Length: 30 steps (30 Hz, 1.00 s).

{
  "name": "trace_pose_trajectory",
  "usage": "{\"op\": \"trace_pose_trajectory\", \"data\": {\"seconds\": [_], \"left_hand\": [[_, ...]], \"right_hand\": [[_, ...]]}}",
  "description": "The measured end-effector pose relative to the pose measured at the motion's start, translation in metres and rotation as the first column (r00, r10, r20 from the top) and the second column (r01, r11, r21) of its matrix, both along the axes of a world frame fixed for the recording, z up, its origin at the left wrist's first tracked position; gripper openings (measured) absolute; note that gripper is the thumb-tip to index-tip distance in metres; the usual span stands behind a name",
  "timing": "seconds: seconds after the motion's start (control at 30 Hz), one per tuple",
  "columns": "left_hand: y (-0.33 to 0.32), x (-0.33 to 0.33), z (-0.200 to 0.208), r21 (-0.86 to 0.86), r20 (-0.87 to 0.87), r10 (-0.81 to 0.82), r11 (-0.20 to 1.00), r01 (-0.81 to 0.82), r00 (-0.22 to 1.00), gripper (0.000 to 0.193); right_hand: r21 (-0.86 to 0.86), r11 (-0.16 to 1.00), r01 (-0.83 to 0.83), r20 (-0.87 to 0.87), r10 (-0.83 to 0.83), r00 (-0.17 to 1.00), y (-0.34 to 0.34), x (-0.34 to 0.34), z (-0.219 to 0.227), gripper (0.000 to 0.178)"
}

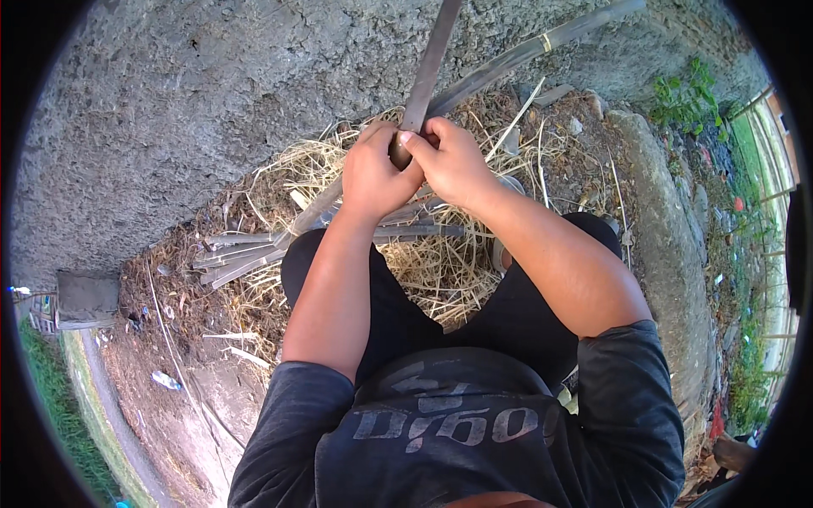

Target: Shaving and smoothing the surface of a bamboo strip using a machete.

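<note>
Both hands meet in front of my knees around the base of a machete (428, 72), whose long dark blade points away from me. My left hand (373, 173) is closed around its brownish handle. My right hand (453, 165) is closed too, its thumb pressed where the handle meets the blade; its other fingers are mostly hidden. Under the hands runs a long bamboo pole (517, 57), slanting from near my left knee up to the wall at the right. It has a pale ring near its far end. Whether the fingers also touch the pole, I cannot tell.
A rough grey wall (203, 93) rises in front. Split bamboo strips (246, 256) lie by my left knee, over pale shavings (449, 275). A concrete ledge (669, 195) and green plants (690, 97) are at the right. A plastic bottle (167, 380) lies at the left.
</note>
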<state>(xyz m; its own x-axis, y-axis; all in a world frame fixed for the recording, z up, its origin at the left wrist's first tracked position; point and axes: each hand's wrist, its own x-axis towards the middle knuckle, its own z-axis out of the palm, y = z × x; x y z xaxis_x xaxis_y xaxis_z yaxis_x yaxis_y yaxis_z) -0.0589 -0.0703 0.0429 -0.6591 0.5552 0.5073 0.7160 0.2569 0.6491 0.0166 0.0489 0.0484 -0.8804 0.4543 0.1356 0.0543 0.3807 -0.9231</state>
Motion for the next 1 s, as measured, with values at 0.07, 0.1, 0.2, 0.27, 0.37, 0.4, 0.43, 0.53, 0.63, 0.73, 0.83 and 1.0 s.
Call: {"op": "trace_pose_trajectory", "data": {"seconds": [0.07, 0.1, 0.2, 0.27, 0.37, 0.4, 0.43, 0.53, 0.63, 0.73, 0.83, 1.0], "left_hand": [[-0.003, 0.002, 0.006, -0.132, 0.019, -0.007, 0.991, 0.009, 1.0, 0.031], [-0.003, 0.002, 0.005, -0.133, 0.021, -0.006, 0.991, 0.009, 1.0, 0.031], [-0.006, 0.001, 0.007, -0.097, 0.007, -0.02, 0.995, 0.02, 1.0, 0.035], [-0.009, 0.0, 0.01, -0.142, 0.109, 0.016, 0.99, 0.0, 0.994, 0.048], [-0.014, -0.007, 0.007, -0.169, 0.063, 0.001, 0.986, 0.01, 0.998, 0.06], [-0.019, -0.01, 0.006, -0.2, 0.075, -0.015, 0.979, 0.03, 0.997, 0.061], [-0.021, -0.013, 0.005, -0.219, 0.084, -0.022, 0.975, 0.04, 0.996, 0.055], [-0.018, -0.022, 0.005, -0.37, 0.174, 0.115, 0.928, -0.044, 0.978, 0.046], [-0.021, -0.039, -0.001, -0.352, 0.203, 0.122, 0.935, -0.044, 0.972, 0.034], [-0.022, -0.059, -0.004, -0.369, 0.229, 0.089, 0.929, 0.002, 0.969, 0.039], [-0.02, -0.067, -0.002, -0.527, 0.327, 0.087, 0.844, 0.105, 0.941, 0.046], [-0.033, -0.081, -0.018, -0.511, 0.42, 0.044, 0.837, 0.197, 0.906, 0.04]], "right_hand": [[-0.072, 0.997, 0.019, 0.008, -0.019, 1.0, 0.002, -0.001, -0.005, 0.033], [-0.073, 0.997, 0.019, 0.009, -0.018, 1.0, 0.002, -0.001, -0.008, 0.033], [-0.165, 0.985, 0.051, -0.05, -0.06, 0.997, 0.001, -0.003, -0.009, 0.033], [-0.42, 0.899, 0.127, 0.017, -0.132, 0.991, 0.004, -0.003, 0.004, 0.035], [-0.518, 0.85, 0.097, -0.013, -0.121, 0.993, 0.032, 0.0, 0.016, 0.037], [-0.588, 0.801, 0.112, 0.011, -0.13, 0.991, 0.034, 0.004, 0.032, 0.037], [-0.574, 0.802, 0.167, 0.041, -0.175, 0.984, 0.04, 0.009, 0.043, 0.037], [-0.489, 0.85, 0.193, 0.086, -0.174, 0.981, 0.091, 0.025, 0.043, 0.042], [0.019, 0.989, 0.147, 0.288, -0.147, 0.946, 0.105, 0.036, 0.065, 0.054], [0.358, 0.932, 0.063, 0.202, -0.143, 0.969, 0.118, 0.049, 0.047, 0.053], [0.3, 0.954, 0.02, 0.332, -0.124, 0.935, 0.126, 0.057, 0.031, 0.049], [0.448, 0.892, -0.066, 0.277, -0.068, 0.958, 0.101, 0.065, 0.028, 0.037]]}}
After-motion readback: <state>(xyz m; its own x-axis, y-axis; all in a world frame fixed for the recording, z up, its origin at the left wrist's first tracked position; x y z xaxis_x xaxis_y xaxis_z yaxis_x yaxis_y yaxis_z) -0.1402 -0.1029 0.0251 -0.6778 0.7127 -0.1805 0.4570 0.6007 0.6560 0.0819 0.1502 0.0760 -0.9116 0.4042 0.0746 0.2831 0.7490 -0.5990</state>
